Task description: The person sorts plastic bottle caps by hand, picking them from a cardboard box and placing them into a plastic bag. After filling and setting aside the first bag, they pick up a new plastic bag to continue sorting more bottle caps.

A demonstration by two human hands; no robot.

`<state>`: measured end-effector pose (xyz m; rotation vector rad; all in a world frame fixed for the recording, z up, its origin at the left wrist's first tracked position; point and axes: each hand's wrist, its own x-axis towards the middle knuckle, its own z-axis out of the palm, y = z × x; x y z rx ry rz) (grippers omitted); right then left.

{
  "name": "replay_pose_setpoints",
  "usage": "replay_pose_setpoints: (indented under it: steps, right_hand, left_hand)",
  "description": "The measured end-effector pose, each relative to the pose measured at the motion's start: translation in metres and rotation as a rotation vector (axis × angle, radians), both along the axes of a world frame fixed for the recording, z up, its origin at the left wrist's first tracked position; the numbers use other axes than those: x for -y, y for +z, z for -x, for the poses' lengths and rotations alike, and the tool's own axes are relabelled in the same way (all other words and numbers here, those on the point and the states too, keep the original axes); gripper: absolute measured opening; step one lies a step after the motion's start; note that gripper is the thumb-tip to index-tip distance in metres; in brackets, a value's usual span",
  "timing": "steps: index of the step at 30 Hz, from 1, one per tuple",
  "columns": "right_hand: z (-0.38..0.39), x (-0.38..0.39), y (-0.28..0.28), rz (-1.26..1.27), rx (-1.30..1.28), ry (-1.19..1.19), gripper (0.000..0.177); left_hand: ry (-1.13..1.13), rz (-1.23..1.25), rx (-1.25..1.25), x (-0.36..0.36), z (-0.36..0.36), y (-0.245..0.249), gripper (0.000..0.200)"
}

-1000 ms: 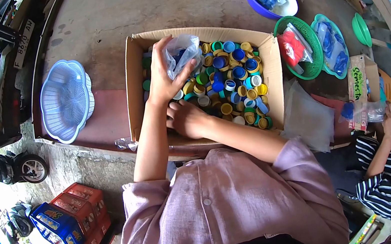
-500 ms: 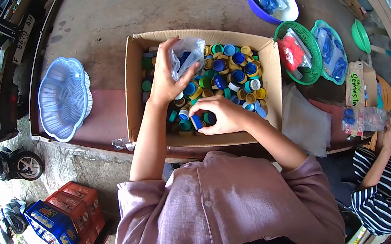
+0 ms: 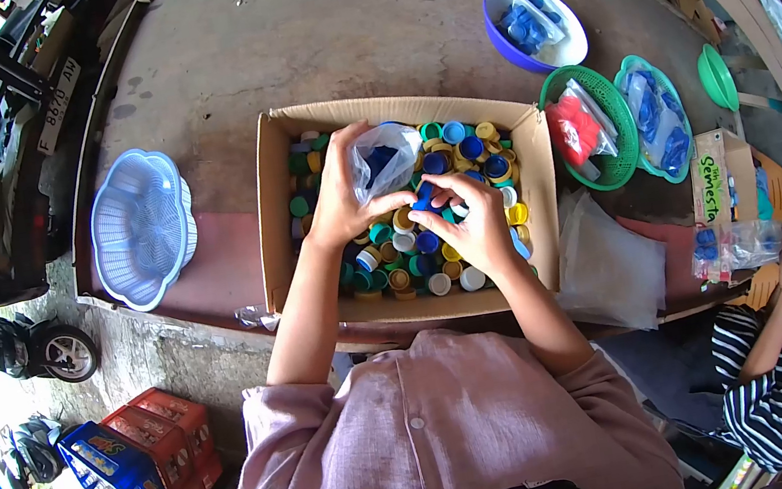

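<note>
While the left hand (image 3: pixel 337 202), loosely curled, grips the bag (image 3: pixel 388 162) over the box (image 3: pixel 540 212), the right hand (image 3: pixel 480 228), nearly closed, pinches a blue cap (image 3: pixel 424 198) between fingertips.

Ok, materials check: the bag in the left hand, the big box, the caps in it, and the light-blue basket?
Bag: thin clear plastic film, glossy; it creases and shows blue inside.
Box: likely corrugated cardboard, matt brown, stiff flat walls.
Caps: probably moulded hard plastic, solid-coloured, slight sheen.
Basket: likely moulded plastic, semi-gloss, perforated, with a scalloped rim.
</note>
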<state>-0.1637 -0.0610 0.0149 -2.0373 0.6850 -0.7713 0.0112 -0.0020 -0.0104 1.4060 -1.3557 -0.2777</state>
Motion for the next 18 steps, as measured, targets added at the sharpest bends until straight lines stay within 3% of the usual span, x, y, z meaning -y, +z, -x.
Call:
replay_pose_setpoints:
  steps: [4, 7, 10, 11, 15, 18]
  right_hand:
    - [0.005, 0.002, 0.002, -0.113, 0.043, 0.007, 0.041]
    - [0.015, 0.007, 0.014, 0.039, -0.097, 0.033, 0.034]
    - [0.034, 0.008, 0.022, 0.454, -0.717, -0.036, 0.031]
    - [0.032, 0.009, 0.034, 0.386, -0.709, -0.059, 0.033]
    - [-0.002, 0.011, 0.044, 0.300, 0.026, -0.155, 0.042]
    - [-0.031, 0.012, 0.037, 0.442, 0.103, -0.066, 0.039]
  left_hand:
    - [0.003, -0.003, -0.070, 0.001, -0.001, -0.003, 0.093]
    - [0.005, 0.005, -0.005, 0.001, -0.002, -0.002, 0.092]
    - [0.003, -0.036, -0.040, 0.000, 0.001, -0.001, 0.095]
    - [0.003, -0.043, -0.044, -0.001, 0.003, 0.000, 0.095]
    - [-0.001, -0.040, -0.019, -0.001, 0.003, 0.004, 0.086]
    - [-0.012, -0.008, 0.018, 0.000, 0.002, 0.007, 0.080]
